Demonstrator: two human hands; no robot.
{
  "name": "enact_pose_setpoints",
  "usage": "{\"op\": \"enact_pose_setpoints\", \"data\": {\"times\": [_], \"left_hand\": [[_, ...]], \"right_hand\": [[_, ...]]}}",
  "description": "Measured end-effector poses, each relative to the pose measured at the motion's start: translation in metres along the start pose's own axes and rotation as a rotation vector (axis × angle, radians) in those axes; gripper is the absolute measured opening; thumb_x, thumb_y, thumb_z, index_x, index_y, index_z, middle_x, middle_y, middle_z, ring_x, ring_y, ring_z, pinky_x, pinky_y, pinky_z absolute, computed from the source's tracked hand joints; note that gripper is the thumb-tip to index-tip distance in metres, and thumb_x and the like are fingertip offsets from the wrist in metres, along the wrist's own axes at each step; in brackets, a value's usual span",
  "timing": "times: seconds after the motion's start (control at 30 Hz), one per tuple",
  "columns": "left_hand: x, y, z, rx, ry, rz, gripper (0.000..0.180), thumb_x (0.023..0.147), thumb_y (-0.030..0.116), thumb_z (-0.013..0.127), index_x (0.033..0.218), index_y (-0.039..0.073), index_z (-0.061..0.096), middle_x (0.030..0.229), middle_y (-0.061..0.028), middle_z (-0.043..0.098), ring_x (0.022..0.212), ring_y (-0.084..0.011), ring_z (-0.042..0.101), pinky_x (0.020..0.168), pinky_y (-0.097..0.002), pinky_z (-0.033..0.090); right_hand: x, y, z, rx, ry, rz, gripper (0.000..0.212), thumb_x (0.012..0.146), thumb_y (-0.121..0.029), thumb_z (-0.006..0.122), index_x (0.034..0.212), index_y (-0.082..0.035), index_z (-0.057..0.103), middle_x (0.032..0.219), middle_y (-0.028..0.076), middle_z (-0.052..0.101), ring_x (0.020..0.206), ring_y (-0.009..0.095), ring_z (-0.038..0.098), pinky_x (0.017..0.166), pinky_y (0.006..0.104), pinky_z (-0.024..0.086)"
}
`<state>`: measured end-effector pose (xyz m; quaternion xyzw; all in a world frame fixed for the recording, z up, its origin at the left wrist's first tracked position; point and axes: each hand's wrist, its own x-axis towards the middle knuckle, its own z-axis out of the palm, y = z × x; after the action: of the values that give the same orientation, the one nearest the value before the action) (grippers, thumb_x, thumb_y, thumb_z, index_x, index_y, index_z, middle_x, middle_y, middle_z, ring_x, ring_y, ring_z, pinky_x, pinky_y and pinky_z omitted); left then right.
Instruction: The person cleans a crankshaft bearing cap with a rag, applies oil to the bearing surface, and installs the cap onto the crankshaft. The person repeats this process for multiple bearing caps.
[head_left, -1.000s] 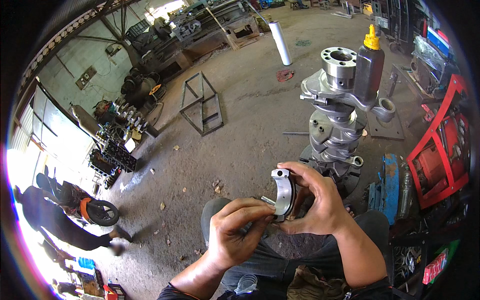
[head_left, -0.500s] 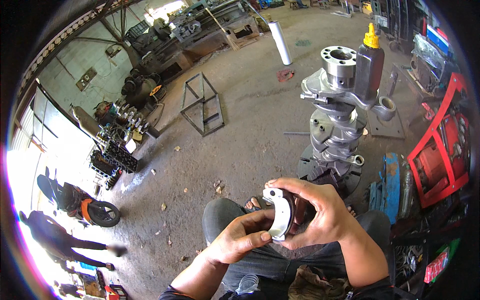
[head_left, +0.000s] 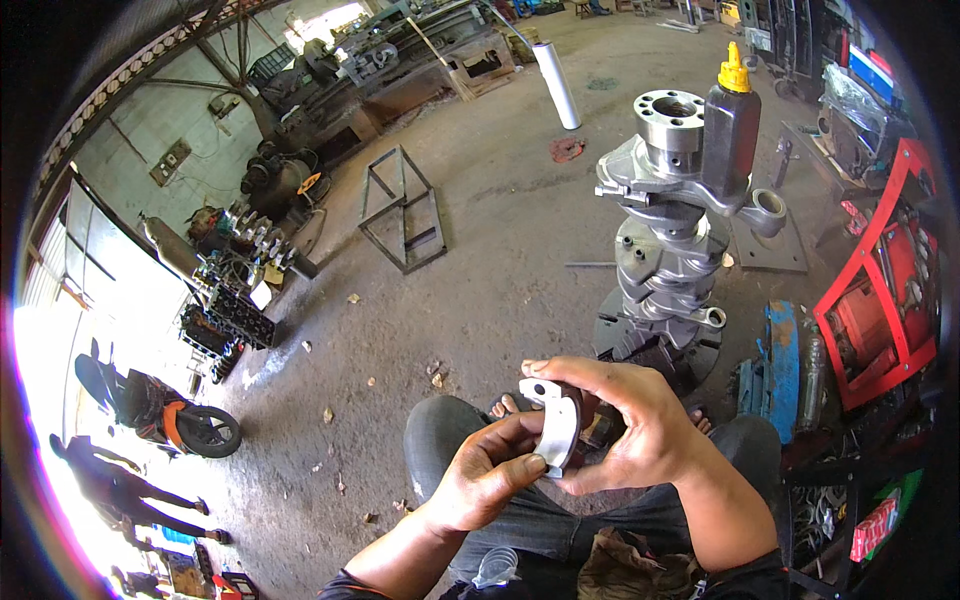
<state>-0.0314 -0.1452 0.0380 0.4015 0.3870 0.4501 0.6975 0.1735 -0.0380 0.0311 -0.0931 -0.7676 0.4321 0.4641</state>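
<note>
Over my lap, both hands hold a silvery, half-round connecting rod cap (head_left: pixel 562 432) with a bolt hole at its upper end. My left hand (head_left: pixel 488 474) pinches its lower end between thumb and fingers. From the other side, my right hand (head_left: pixel 645 425) curves around the cap, fingers on the upper end and thumb near the lower one. Part of the cap's back is hidden by the right hand. Beyond them a steel crankshaft (head_left: pixel 672 262) stands upright, with connecting rods attached. A dark bottle (head_left: pixel 730 140) with a yellow spout cap stands on its upper part.
A brown rag (head_left: pixel 635 568) and a clear plastic cup (head_left: pixel 494 567) lie on my lap. To the right are a blue metal piece (head_left: pixel 783 370) and a red frame (head_left: pixel 868 270). A steel frame (head_left: pixel 403 215) lies on the floor; a person (head_left: pixel 105 475) walks by a motorcycle (head_left: pixel 150 395) at left.
The cap has turned in my hands, so its curved inner face shows at a different angle. The person at far left has taken a step.
</note>
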Motion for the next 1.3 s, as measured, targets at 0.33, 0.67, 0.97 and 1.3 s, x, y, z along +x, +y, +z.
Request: {"op": "enact_pose_setpoints", "data": {"times": [0.33,0.67,0.97,1.3], "left_hand": [[0.007,-0.006,0.001,0.265,0.089,0.169,0.04,0.109,0.026,0.051,0.131,-0.007,0.057,0.123,-0.0136,0.064,0.118,-0.0203,0.059,0.105,-0.0358,0.044],[0.008,-0.006,0.006,0.333,0.112,0.239,0.048,0.111,0.025,0.046,0.143,-0.01,0.048,0.135,-0.0194,0.058,0.128,-0.0242,0.055,0.111,-0.0379,0.04],[0.014,-0.016,0.017,0.35,0.252,0.364,0.039,0.111,0.026,0.047,0.135,-0.005,0.053,0.122,-0.0115,0.063,0.115,-0.0164,0.056,0.102,-0.0309,0.044],[0.017,-0.024,0.013,0.269,0.301,0.383,0.036,0.111,0.026,0.05,0.132,-0.003,0.055,0.115,-0.0068,0.062,0.106,-0.0116,0.054,0.096,-0.0284,0.044]], "right_hand": [[-0.004,0.004,0.007,0.265,-0.007,0.081,0.098,0.076,-0.01,0.09,0.158,-0.003,0.036,0.156,0.017,0.047,0.131,0.022,0.059,0.113,0.0367,0.044],[-0.007,0.0,0.021,0.469,0.042,0.166,0.084,0.089,0.006,0.068,0.16,-0.008,0.027,0.154,0.018,0.048,0.133,0.026,0.058,0.11,0.0398,0.049],[-0.007,-0.004,0.034,0.541,0.139,0.214,0.079,0.09,0.009,0.062,0.157,-0.008,0.025,0.152,0.022,0.048,0.135,0.027,0.057,0.11,0.0394,0.049],[-0.009,-0.003,0.043,0.581,0.202,0.245,0.077,0.091,0.009,0.061,0.158,-0.007,0.028,0.145,0.014,0.051,0.13,0.021,0.057,0.111,0.0361,0.046]]}}
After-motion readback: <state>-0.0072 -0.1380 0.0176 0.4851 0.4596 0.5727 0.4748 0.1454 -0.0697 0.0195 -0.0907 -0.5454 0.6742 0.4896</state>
